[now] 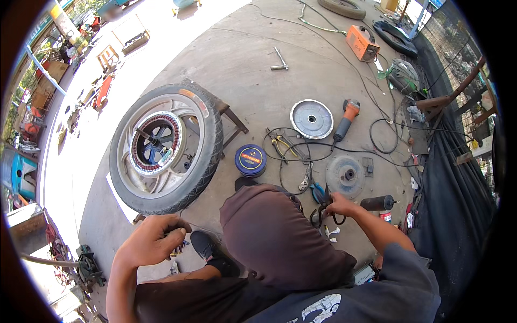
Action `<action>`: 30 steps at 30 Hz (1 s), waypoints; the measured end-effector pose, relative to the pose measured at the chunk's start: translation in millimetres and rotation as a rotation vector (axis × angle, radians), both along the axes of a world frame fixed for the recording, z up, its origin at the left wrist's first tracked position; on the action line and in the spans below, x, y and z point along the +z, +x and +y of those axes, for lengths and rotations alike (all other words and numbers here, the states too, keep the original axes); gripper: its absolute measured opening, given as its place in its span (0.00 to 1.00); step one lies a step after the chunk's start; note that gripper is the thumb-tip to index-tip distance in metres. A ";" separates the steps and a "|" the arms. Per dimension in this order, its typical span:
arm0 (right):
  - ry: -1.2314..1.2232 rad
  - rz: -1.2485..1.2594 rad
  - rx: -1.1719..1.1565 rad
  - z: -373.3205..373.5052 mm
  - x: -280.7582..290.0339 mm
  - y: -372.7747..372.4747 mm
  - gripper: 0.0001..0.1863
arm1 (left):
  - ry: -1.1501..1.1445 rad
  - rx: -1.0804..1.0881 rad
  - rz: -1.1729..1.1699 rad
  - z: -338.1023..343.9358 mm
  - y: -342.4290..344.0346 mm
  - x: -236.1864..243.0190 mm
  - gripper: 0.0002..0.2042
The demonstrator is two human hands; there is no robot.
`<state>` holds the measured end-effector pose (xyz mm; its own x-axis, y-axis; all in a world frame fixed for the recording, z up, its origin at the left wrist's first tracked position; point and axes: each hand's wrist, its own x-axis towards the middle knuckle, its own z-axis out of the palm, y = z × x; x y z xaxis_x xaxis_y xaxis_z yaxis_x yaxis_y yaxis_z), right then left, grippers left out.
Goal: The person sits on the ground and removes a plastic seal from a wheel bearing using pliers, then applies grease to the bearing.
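Note:
My left hand point(156, 240) is raised at the lower left with curled fingers pressed together; what they hold, if anything, is hidden. Dark-handled scissors point(324, 204) are in my right hand point(340, 207), beside blue-handled pliers point(316, 189). Left of centre, a motorcycle wheel point(119, 148) with copper windings in its hub rests on a low metal stand point(234, 121). A round blue tin point(250, 160) stands right of it. A silver hub cover point(311, 113) and a flat grey disc point(344, 175) lie farther right. A rounded brown cloth shape point(274, 231) hides part of the middle.
An angle grinder point(347, 118), yellow-handled pliers point(283, 148), a T-handled wrench point(279, 62), cables and a dark cylinder point(377, 203) lie on concrete point(231, 59). An orange machine point(362, 43) and loose tyre point(339, 7) are at the back, dark netting point(447, 215) at the right, clutter along the left.

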<state>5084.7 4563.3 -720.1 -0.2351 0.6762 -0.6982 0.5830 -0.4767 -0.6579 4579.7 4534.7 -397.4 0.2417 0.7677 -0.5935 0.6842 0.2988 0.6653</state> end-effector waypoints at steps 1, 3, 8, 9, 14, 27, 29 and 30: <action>-0.006 0.037 0.012 7.3 11.9 -5.4 0.12 | 0.017 0.007 -0.001 1.9 -1.2 0.0 0.12; 0.054 0.123 -0.054 20.5 26.8 -11.1 0.12 | 0.010 0.057 -0.027 9.2 0.8 -0.8 0.13; 0.320 0.370 -0.124 79.6 99.0 -63.2 0.13 | 0.141 0.208 -0.158 16.0 -6.0 -2.1 0.15; 0.404 0.485 -0.130 93.0 121.5 -81.8 0.12 | 0.093 0.306 -0.220 16.3 -9.0 -0.1 0.15; 0.585 0.803 -0.065 144.7 201.5 -147.5 0.21 | 0.062 0.638 -0.393 14.6 -18.2 -8.7 0.15; 0.732 0.618 0.806 115.1 371.8 -339.6 0.16 | 0.210 1.012 -0.702 -3.0 -39.4 0.0 0.14; 0.676 0.552 0.933 110.2 376.1 -359.7 0.18 | 0.230 1.041 -0.747 -5.8 -37.9 -0.4 0.14; 0.648 0.518 0.996 108.4 375.8 -368.1 0.20 | 0.238 1.053 -0.772 -7.3 -37.7 -0.2 0.14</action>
<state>4716.6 4671.7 -344.3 -0.9721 0.2341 0.0113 0.1106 0.5005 -0.8587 4542.0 4527.4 -397.6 -0.3169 0.8601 -0.3997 -0.3758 0.2730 0.8856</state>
